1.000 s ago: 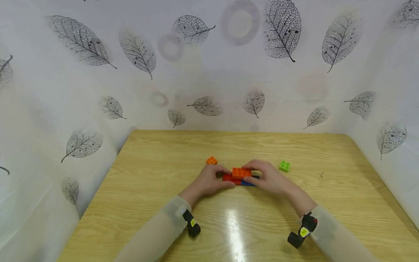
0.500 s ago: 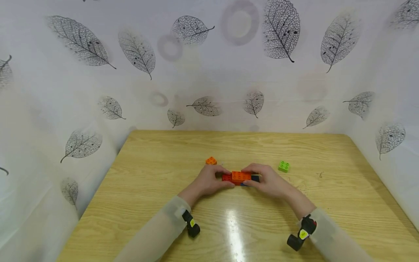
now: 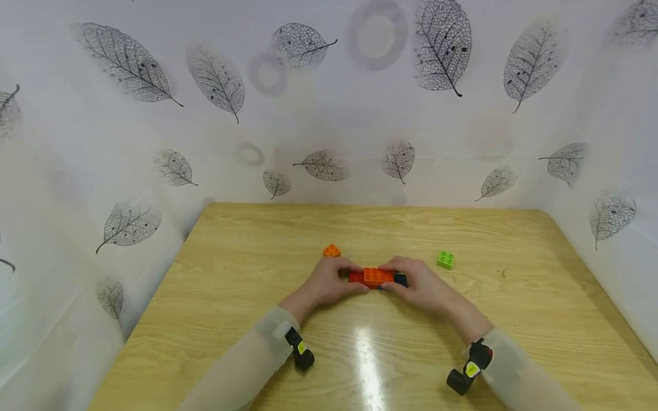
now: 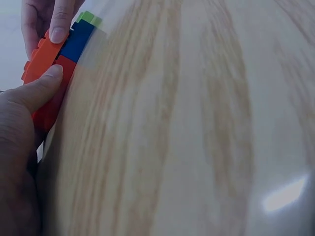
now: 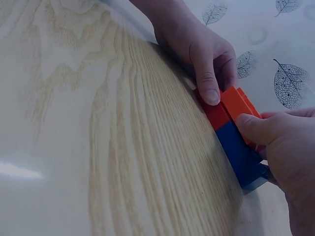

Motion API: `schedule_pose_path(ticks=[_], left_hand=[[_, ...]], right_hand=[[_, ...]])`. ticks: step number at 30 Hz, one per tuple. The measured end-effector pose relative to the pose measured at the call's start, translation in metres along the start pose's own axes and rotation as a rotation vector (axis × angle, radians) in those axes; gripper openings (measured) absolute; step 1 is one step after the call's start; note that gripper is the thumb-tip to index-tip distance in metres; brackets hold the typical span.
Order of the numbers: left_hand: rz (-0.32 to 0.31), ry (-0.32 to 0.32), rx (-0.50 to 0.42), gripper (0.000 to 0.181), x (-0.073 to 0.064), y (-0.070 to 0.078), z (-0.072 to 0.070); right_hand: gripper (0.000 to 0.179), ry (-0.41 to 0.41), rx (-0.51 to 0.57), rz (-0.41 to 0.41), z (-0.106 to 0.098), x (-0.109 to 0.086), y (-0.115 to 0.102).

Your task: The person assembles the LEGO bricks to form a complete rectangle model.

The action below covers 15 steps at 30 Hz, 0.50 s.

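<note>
A red toy building brick (image 3: 355,277) and a blue brick (image 5: 237,151) lie end to end on the table, near its middle. Across their joint, on top, sits an orange-red brick (image 3: 377,276). My left hand (image 3: 329,281) grips the red brick from the left, its thumb on the near side. From the right, my right hand (image 3: 420,283) pinches the orange-red brick between thumb and fingers, as the right wrist view also shows. Part of the blue brick is hidden by the right hand in the head view.
Behind my left hand lies a small orange brick (image 3: 331,250), partly covered by that hand. A green brick (image 3: 445,260) rests beyond my right hand. The wooden table (image 3: 247,245) meets a leaf-patterned cloth (image 3: 339,103) at the back and sides.
My right hand has lowered the orange-red brick slightly toward me and to the left, down onto the red and blue bricks. The left hand has kept its hold with hardly any motion.
</note>
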<state>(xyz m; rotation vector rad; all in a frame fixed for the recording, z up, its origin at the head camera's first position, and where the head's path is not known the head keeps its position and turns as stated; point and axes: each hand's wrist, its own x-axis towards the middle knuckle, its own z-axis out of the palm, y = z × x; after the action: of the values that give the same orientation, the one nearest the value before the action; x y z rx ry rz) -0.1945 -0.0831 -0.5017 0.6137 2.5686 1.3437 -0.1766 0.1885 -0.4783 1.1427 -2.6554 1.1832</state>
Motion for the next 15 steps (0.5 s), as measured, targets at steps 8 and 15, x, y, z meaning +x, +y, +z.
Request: schedule_pose_path(ticks=[8, 15], left_hand=[[-0.024, -0.013, -0.101, 0.048, 0.003, 0.006, 0.002], [0.025, -0.019, -0.134, 0.041, 0.007, 0.015, 0.005]], right_hand=[[0.035, -0.006, -0.031, 0.009, -0.001, -0.001, 0.002], [0.039, -0.01, 0.026, 0.087, -0.002, -0.004, -0.003]])
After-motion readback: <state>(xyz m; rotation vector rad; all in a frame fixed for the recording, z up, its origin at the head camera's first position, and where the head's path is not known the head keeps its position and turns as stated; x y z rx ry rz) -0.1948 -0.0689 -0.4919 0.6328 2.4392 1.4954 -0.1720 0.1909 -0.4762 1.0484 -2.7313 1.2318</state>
